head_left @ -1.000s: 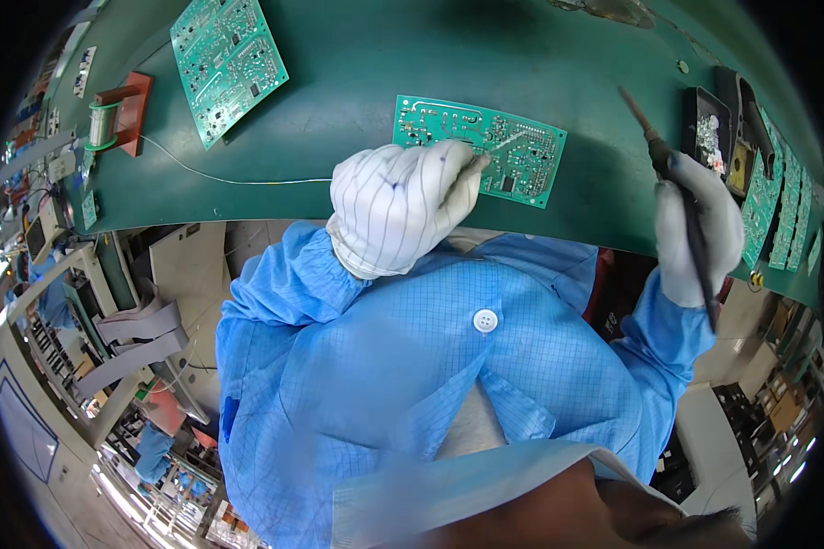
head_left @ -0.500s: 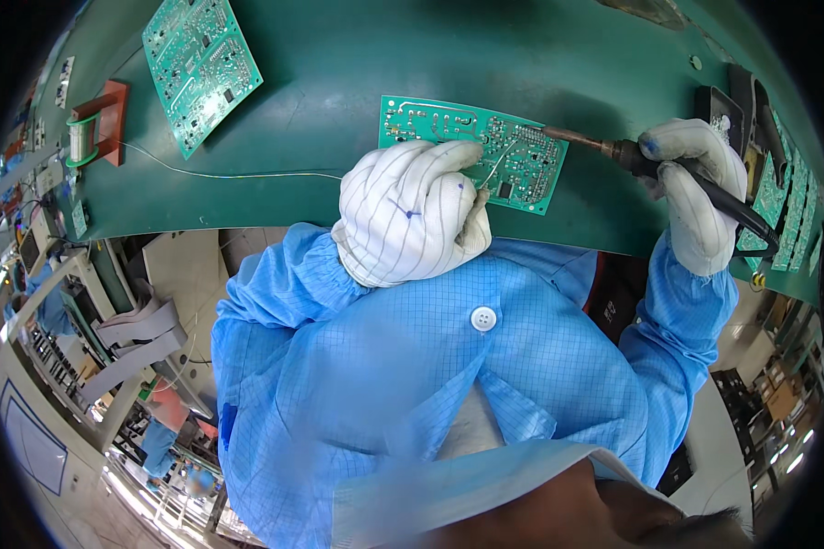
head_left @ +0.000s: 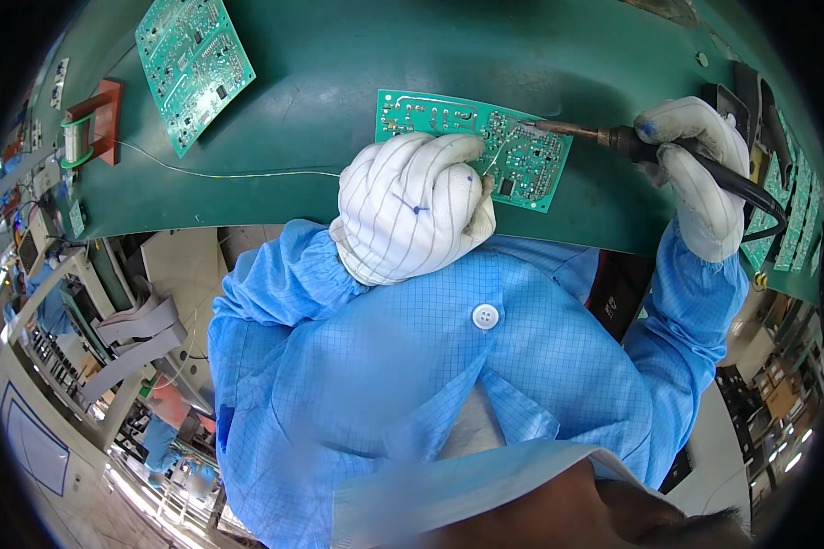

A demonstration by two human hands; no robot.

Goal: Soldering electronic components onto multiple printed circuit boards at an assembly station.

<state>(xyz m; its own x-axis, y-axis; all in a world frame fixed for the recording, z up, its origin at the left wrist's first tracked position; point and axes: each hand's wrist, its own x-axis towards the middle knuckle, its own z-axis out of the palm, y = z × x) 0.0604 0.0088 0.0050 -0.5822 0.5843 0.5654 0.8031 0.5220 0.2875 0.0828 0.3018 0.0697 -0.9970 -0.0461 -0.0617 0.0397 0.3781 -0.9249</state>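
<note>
A green circuit board (head_left: 449, 119) lies flat on the green bench mat (head_left: 339, 82), near its front edge. My left hand (head_left: 410, 206), in a white striped glove, rests on the board's near edge and pinches a thin solder wire (head_left: 229, 174) that runs in from the left; the wire's end points up at the board. My right hand (head_left: 696, 174), also gloved, grips a soldering iron (head_left: 604, 137) by its black handle. The iron lies almost level, and its tip touches the board near the upper right part.
A second green circuit board (head_left: 192, 64) lies at the far left of the mat. A solder spool on a red holder (head_left: 87, 133) stands at the left edge. Several green boards (head_left: 792, 220) are stacked at the right, beside a black stand (head_left: 742, 96).
My right hand swung the soldering iron from upright at the right side down to level and moved its tip onto the board. My left hand stayed on the board's near edge.
</note>
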